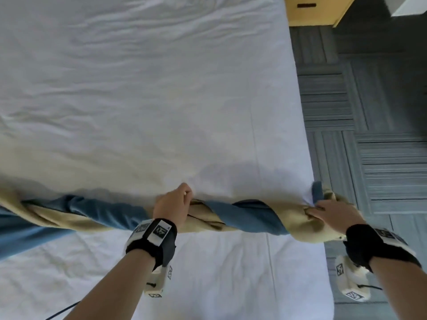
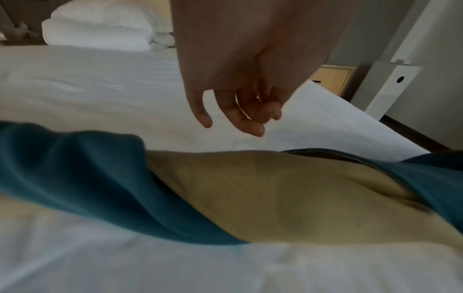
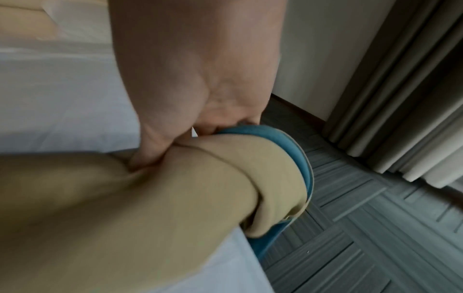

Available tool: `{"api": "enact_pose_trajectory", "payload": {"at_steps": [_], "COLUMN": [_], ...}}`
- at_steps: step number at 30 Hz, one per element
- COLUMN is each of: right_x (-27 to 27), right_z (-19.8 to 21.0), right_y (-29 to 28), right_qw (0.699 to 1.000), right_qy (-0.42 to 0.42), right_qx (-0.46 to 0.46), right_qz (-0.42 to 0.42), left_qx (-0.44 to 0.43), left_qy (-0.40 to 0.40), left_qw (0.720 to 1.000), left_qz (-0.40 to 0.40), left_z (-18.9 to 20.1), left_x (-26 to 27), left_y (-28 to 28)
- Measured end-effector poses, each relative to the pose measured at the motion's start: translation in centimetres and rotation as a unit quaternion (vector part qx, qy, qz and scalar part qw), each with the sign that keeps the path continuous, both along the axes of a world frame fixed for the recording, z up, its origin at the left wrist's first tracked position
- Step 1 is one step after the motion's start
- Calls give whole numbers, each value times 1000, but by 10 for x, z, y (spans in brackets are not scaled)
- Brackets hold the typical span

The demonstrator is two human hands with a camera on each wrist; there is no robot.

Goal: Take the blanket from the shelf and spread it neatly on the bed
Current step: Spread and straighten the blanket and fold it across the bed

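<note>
The blanket (image 1: 249,215), blue on one side and tan on the other, lies twisted like a rope across the near part of the bed (image 1: 138,100). My right hand (image 1: 323,210) grips its end at the bed's right edge. In the right wrist view the fingers (image 3: 160,142) dig into the tan folds of the blanket (image 3: 175,188). My left hand (image 1: 175,199) hovers over the middle of the twist. In the left wrist view the left hand (image 2: 233,119) hangs with loosely curled fingers above the blanket (image 2: 275,188), holding nothing.
A wrinkled white sheet covers the bed. White pillows (image 2: 100,27) are piled at its head. A wooden nightstand (image 1: 318,10) stands at the far right corner. Grey carpet (image 1: 369,112) runs along the right side, with curtains (image 3: 400,99) beyond.
</note>
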State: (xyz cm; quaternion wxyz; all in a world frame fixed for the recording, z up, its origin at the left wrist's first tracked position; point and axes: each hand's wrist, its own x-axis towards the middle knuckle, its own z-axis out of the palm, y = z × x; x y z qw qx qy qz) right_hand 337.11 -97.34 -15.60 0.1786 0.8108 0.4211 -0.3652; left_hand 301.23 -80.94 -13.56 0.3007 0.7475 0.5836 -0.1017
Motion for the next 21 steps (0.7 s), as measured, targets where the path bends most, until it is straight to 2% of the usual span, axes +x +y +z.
{"api": "enact_pose_trajectory", "payload": {"at_steps": [2, 3, 5, 7, 8, 10, 11, 13, 15, 18, 20, 21], "right_x": [-6, -13, -32, -63, -80, -114, -127, -144, -139, -111, -89, -81], "right_z": [-5, -8, -6, -1, 0, 2, 0, -5, -8, -4, 1, 2], "right_y": [1, 4, 12, 22, 24, 27, 28, 30, 37, 55, 72, 81], "right_qw": [993, 986, 966, 952, 942, 942, 940, 943, 953, 965, 966, 972], "right_qy": [-86, -98, -78, -41, -8, 69, 76, 34, 39, 180, 173, 130], "right_qx": [73, 137, 245, 285, 293, 256, 236, 191, 199, 185, 190, 196], "right_qz": [16, 11, 3, 105, 162, 207, 234, 272, 225, 51, 5, 21], "left_qx": [-25, -47, -79, -79, -69, -50, -39, -5, 17, 34, 75, 100], "left_qy": [-29, -47, -69, -83, -84, -51, -15, 61, 114, 139, 120, 109], "left_qw": [999, 998, 994, 992, 992, 991, 986, 970, 963, 973, 981, 982], "left_qz": [9, 8, -15, -42, -58, -116, -161, -237, -245, -182, -136, -118], "left_z": [0, -1, -4, -9, -11, -16, -19, -22, -25, -24, -21, -19], "left_x": [7, 8, 11, 12, 11, 7, 4, -4, -14, -29, -35, -36], "left_y": [-3, -6, -13, -22, -26, -32, -33, -33, -29, -24, -21, -19]}}
